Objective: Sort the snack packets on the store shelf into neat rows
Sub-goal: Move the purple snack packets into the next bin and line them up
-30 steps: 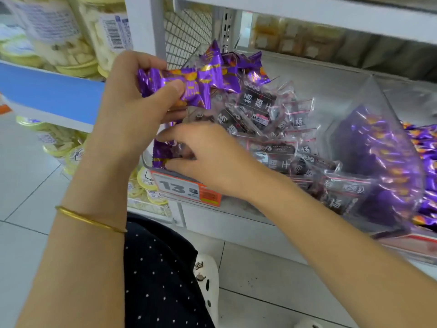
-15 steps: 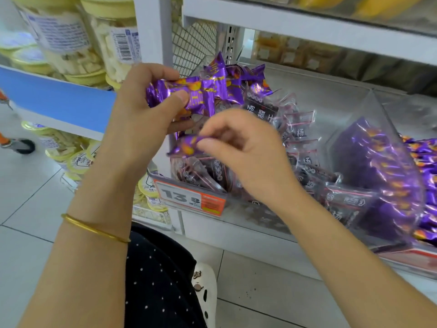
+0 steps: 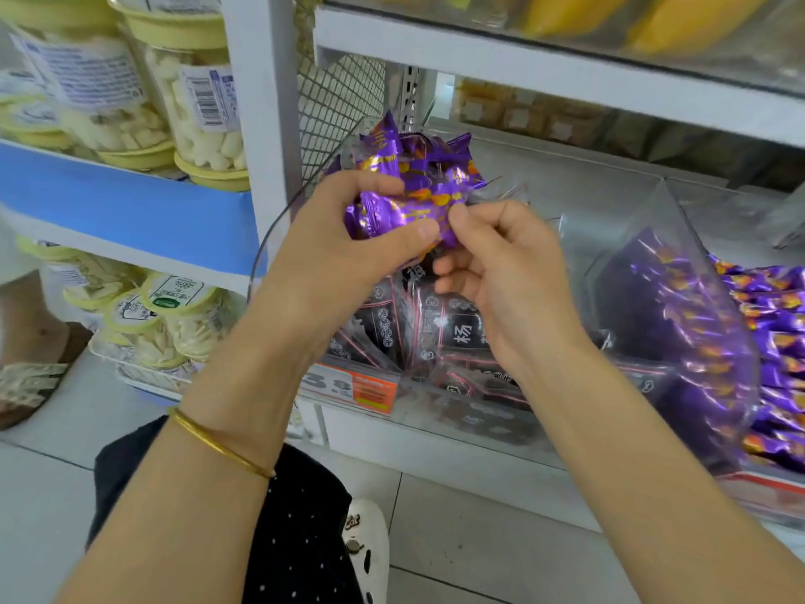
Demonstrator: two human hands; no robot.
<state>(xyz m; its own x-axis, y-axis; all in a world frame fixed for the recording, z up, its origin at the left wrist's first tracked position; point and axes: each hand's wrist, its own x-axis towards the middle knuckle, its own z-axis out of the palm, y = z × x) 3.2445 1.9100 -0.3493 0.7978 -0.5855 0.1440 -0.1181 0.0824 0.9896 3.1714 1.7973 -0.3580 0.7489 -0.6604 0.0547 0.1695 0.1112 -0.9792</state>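
Observation:
My left hand (image 3: 348,250) grips a bunch of purple snack packets (image 3: 414,176) above a clear plastic bin (image 3: 279,228) on the low shelf. My right hand (image 3: 501,263) pinches one purple packet at the right edge of that bunch, thumb and forefinger together. Below both hands the bin holds several dark packets with pink edges and white characters (image 3: 457,337). To the right, behind a clear divider (image 3: 679,272), purple packets (image 3: 766,324) lie stacked in rows.
A white shelf post (image 3: 261,102) stands left of the bin, with yellow-lidded jars (image 3: 191,98) beyond it. An orange price tag (image 3: 361,385) sits on the shelf front. Another person's foot (image 3: 26,381) is at far left. My knee and white shoe (image 3: 366,547) are below.
My right hand lifted a purple packet out of the bin's front left and brought it up against the bunch in my left hand. The view moved closer to the shelf.

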